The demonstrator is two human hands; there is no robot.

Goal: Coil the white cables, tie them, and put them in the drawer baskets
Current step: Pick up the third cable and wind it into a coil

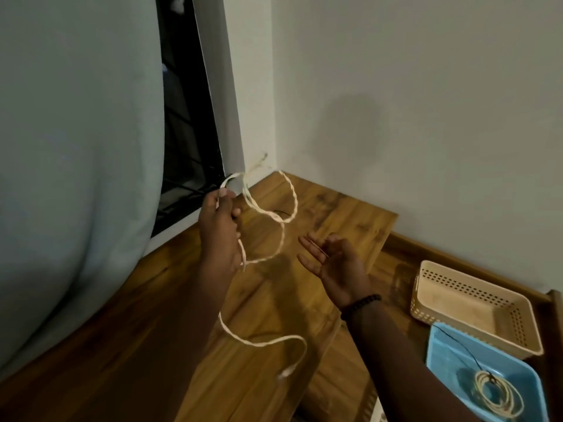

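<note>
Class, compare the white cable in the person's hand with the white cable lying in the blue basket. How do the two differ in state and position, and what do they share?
The held cable hangs in loose, uneven loops from the left hand; the cable in the blue basket is wound into a neat round coil.
The held cable's plug end dangles free above the wooden surface; the coiled one rests on the floor of the blue basket.
The coiled one has a dark tie; the held one shows none.
Both are thin and white.
</note>
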